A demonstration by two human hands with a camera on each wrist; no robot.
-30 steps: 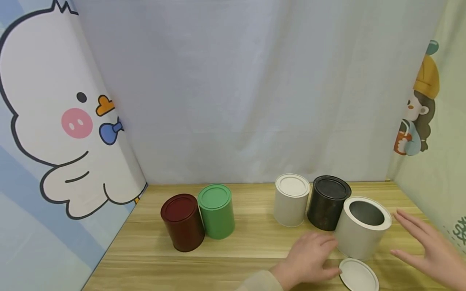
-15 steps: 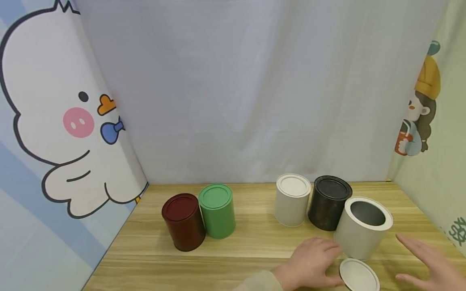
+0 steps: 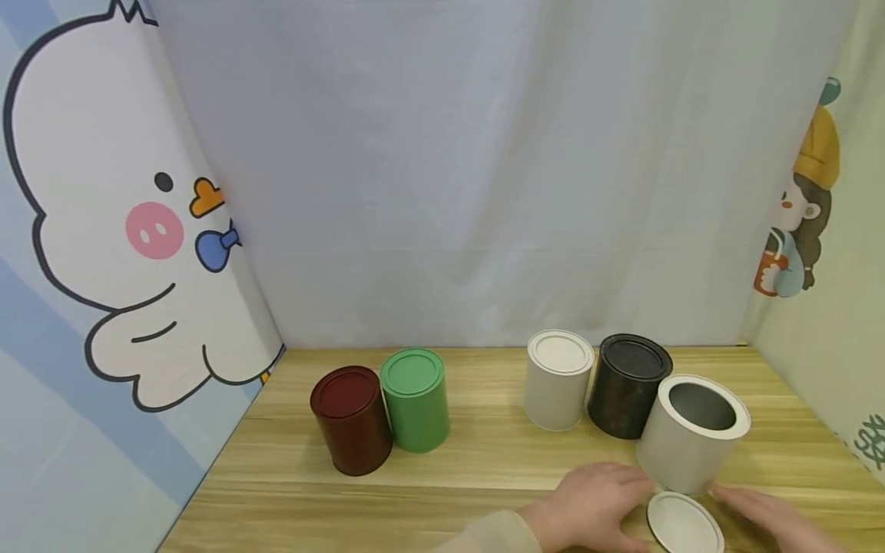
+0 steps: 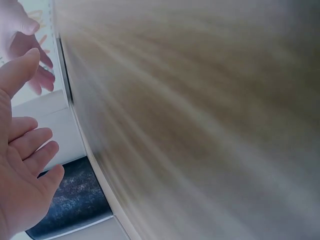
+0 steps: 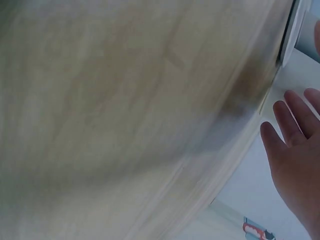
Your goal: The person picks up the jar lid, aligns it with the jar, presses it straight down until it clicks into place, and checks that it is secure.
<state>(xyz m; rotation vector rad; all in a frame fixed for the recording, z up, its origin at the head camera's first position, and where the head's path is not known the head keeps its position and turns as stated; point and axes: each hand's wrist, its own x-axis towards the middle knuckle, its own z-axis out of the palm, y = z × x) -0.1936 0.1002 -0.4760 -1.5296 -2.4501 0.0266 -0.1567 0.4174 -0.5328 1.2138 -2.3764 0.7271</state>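
Observation:
A round white lid (image 3: pixel 684 526) lies flat on the wooden table in front of a white can (image 3: pixel 681 453) whose top is uncovered, showing a dark inside. My left hand (image 3: pixel 593 503) is at the lid's left, fingers relaxed and thumb stretched toward its near edge; contact cannot be made out. On the lid's right side is my right hand (image 3: pixel 770 518), its fingers straight and pointing toward the lid and the can's base. Both palms face each other across the lid. In the right wrist view the fingers (image 5: pixel 290 120) are extended, with nothing held.
Behind the uncovered can stand a black lidded can (image 3: pixel 628 388) and a smaller white lidded can (image 3: pixel 556 384). Farther left, a dark red can (image 3: pixel 353 422) and a green can (image 3: pixel 416 403) stand side by side. A grey curtain (image 3: pixel 442 192) closes the back of the table (image 3: pixel 484 461).
My right hand has come down and leftward, from beside the uncovered can to the lid's right side. My left hand has shifted slightly nearer. The cans and lid stay put.

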